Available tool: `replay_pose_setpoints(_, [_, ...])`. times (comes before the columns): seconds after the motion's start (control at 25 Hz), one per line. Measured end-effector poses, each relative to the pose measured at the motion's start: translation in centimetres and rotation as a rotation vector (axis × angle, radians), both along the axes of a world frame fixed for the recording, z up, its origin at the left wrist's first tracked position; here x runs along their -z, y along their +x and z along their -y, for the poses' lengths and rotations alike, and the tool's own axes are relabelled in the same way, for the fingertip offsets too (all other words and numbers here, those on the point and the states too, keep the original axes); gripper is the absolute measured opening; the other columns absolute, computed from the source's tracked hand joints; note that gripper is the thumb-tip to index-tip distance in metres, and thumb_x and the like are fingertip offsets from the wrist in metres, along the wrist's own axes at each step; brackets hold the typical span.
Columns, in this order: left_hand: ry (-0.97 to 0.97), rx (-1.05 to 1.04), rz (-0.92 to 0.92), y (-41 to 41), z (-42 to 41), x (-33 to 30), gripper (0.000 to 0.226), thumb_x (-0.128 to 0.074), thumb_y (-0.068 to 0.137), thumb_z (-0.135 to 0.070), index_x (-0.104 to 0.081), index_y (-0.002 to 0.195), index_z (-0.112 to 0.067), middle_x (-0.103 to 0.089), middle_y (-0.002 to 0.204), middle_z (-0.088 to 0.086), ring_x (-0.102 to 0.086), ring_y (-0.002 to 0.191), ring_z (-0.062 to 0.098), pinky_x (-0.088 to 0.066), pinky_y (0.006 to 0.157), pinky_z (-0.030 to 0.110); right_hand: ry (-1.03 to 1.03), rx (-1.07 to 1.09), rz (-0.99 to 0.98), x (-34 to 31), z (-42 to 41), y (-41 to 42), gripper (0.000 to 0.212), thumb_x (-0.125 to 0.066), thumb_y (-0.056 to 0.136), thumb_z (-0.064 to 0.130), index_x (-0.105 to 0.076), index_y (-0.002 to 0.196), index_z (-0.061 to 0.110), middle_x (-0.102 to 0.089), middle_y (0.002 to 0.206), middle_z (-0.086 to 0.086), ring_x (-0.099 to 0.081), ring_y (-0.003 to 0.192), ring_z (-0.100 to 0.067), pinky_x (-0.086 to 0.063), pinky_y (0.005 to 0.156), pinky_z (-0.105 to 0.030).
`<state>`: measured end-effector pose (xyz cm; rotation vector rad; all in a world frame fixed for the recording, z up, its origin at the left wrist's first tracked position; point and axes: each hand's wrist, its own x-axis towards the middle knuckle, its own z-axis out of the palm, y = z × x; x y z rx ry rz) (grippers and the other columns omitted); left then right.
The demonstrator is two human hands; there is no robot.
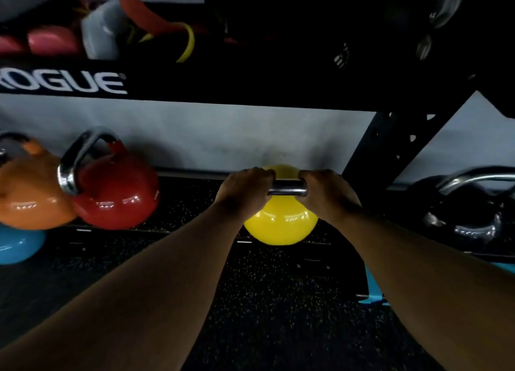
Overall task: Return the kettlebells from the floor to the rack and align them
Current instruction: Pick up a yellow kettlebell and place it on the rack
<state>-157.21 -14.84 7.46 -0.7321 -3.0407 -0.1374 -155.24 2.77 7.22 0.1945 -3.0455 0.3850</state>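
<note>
Yellow kettlebell (280, 225): handle clasped by left hand (243, 192) and right hand (327, 195); apparently on rack (250, 90) lower shelf. Red kettlebell (114, 195) well left.

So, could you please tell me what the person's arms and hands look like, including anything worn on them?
Both forearms are bare as far as the view shows: no sleeves in frame. The left hand and right hand wear no gloves, and no watch or wristband shows. The lighting is too dim to rule out rings on the fingers.

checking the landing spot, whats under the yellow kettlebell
The round yellow kettlebell sits over the black speckled rubber shelf. The kettlebell's own body covers its underside, so contact can't be confirmed.
</note>
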Motion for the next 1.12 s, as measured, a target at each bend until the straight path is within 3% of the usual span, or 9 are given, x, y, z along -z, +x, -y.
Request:
replay_pose_setpoints(0.28, [0.155,-0.105,0.086,-6.2,-0.9,1.4,0.023,-0.064,0.083,-0.019,-0.059,0.105,-0.015,-0.065,0.099,0.016,-0.063,0.093,0.039,-0.040,0.063,0.036,-0.170,0.047,0.057,0.7,-0.4,-5.5,0.016,-0.067,0.079,0.009,-0.066,0.095,0.005,-0.070,0.089,-0.021,-0.066,0.087,-0.038,-0.040,0.063,-0.030])
replay_pose_setpoints(0.48, [0.279,-0.121,0.121,-9.1,-1.8,2.7,0.020,-0.065,0.082,-0.013,-0.060,0.101,-0.014,-0.065,0.095,0.015,-0.064,0.082,0.036,-0.045,0.061,0.037,-0.278,0.117,0.048,1.9,-1.2,-7.6,0.030,-0.065,0.083,0.011,-0.063,0.112,0.003,-0.068,0.102,-0.022,-0.064,0.092,-0.034,-0.035,0.066,-0.024])
replay_pose_setpoints(0.68, [0.316,-0.111,0.090,-9.4,-1.6,3.5,0.021,-0.065,0.080,-0.011,-0.058,0.100,-0.012,-0.065,0.099,0.018,-0.062,0.093,0.038,-0.045,0.065,0.038,-0.258,0.123,0.071,2.5,-1.2,-7.8,0.030,-0.062,0.082,0.012,-0.059,0.111,0.005,-0.063,0.106,-0.022,-0.058,0.089,-0.029,-0.033,0.064,-0.027])
replay_pose_setpoints(0.76, [0.344,-0.090,0.114,-9.1,-1.5,2.9,0.026,-0.064,0.080,-0.011,-0.053,0.104,-0.012,-0.062,0.102,0.017,-0.061,0.094,0.039,-0.046,0.067,0.040,-0.151,0.118,0.101,1.9,-1.2,-7.7,0.034,-0.062,0.083,0.018,-0.052,0.114,0.011,-0.056,0.114,-0.018,-0.050,0.104,-0.033,-0.039,0.073,-0.034])
replay_pose_setpoints(0.92, [0.341,-0.085,0.111,-5.9,1.2,1.6,0.061,-0.070,0.077,-0.026,-0.039,0.129,-0.021,-0.049,0.127,0.010,-0.053,0.109,0.033,-0.045,0.087,0.044,-0.026,-0.060,-0.021,-0.4,-0.5,-5.5,0.056,-0.062,0.076,0.028,-0.044,0.129,0.026,-0.045,0.125,-0.009,-0.038,0.119,-0.031,-0.037,0.091,-0.041])
replay_pose_setpoints(1.0, [0.325,-0.171,0.088,-3.3,4.2,0.8,0.064,-0.066,0.078,-0.031,-0.038,0.134,-0.022,-0.047,0.133,0.009,-0.050,0.117,0.032,-0.041,0.094,0.045,-0.011,-0.194,-0.141,-1.3,0.8,-3.9,0.052,-0.060,0.077,0.028,-0.049,0.128,0.024,-0.048,0.123,-0.007,-0.041,0.119,-0.031,-0.040,0.096,-0.042])
replay_pose_setpoints(1.12, [0.212,-0.268,0.064,0.9,9.4,-0.1,0.056,-0.061,0.081,-0.034,-0.043,0.133,-0.022,-0.049,0.134,0.005,-0.048,0.122,0.032,-0.037,0.096,0.044,0.047,-0.356,-0.170,-2.0,4.4,-2.5,0.040,-0.056,0.077,0.026,-0.057,0.117,0.022,-0.054,0.112,-0.005,-0.049,0.111,-0.032,-0.043,0.092,-0.044])
